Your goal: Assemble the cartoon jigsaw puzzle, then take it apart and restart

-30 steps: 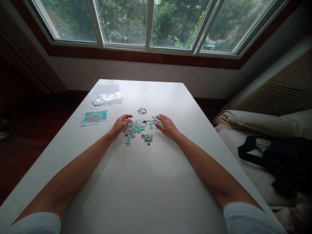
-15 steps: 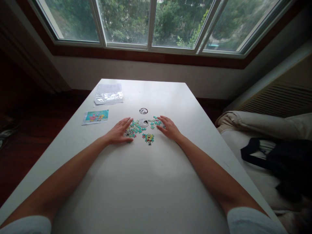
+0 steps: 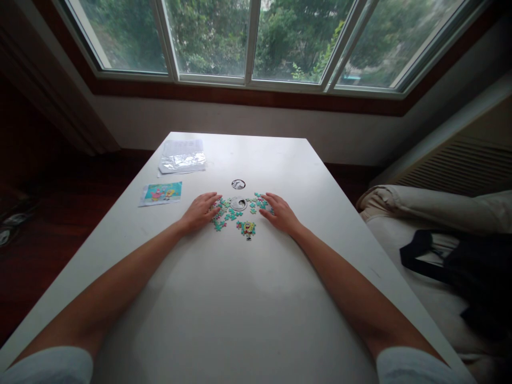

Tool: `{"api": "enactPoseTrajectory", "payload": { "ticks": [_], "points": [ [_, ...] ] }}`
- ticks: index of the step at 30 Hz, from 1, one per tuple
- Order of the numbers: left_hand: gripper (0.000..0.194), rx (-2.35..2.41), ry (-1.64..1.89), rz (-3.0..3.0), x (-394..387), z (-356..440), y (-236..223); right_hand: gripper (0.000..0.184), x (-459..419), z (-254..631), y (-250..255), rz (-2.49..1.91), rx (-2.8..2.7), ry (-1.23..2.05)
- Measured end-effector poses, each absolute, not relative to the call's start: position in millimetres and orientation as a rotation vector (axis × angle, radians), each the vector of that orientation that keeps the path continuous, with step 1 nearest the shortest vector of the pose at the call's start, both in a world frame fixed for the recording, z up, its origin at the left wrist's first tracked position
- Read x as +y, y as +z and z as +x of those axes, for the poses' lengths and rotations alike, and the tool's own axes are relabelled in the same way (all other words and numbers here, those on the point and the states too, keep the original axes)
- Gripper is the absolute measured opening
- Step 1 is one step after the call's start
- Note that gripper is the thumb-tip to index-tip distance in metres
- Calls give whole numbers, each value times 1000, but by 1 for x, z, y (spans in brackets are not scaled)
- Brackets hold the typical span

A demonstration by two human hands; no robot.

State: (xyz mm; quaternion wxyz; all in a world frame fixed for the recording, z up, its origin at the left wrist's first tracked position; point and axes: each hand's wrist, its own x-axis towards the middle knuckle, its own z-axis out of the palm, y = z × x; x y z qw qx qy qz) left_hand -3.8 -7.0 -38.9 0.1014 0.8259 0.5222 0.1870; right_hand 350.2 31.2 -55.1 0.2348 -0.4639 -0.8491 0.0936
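Note:
Small jigsaw pieces point(image 3: 232, 214), mostly teal, lie loose on the white table. My left hand point(image 3: 200, 212) rests at their left side, fingers stretched out and tips touching or just over the pieces; some are hidden beneath it. My right hand point(image 3: 281, 214) is at the right side of the spread, open, with its fingertips over a few pieces point(image 3: 262, 202). Between the hands, nearer to me, sits a joined cluster with a yellow cartoon figure point(image 3: 248, 228). A round grey-and-white disc point(image 3: 239, 204) lies among the pieces.
Beyond the pieces is a dark-rimmed round item point(image 3: 238, 184). A printed picture card point(image 3: 162, 192) and a clear plastic bag over paper point(image 3: 182, 156) lie at the left of the table point(image 3: 248, 320). A beige couch point(image 3: 384, 224) with a dark bag point(image 3: 472, 261) stands on the right.
My left thumb has drawn in toward the fingers, leaving pieces at the near left in plain sight. My right hand has barely moved. The whole view has shifted slightly.

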Motion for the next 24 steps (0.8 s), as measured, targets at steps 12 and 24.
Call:
{"api": "enactPoseTrajectory", "payload": {
  "ticks": [12, 24],
  "points": [
    [38, 1521, 737, 2447, 18, -1, -47, 55, 31, 351, -54, -1279, -2329, 262],
    [30, 1449, 923, 2423, 7, -7, -46, 54, 29, 352, -54, -1260, -2323, 271]
  ]
}}
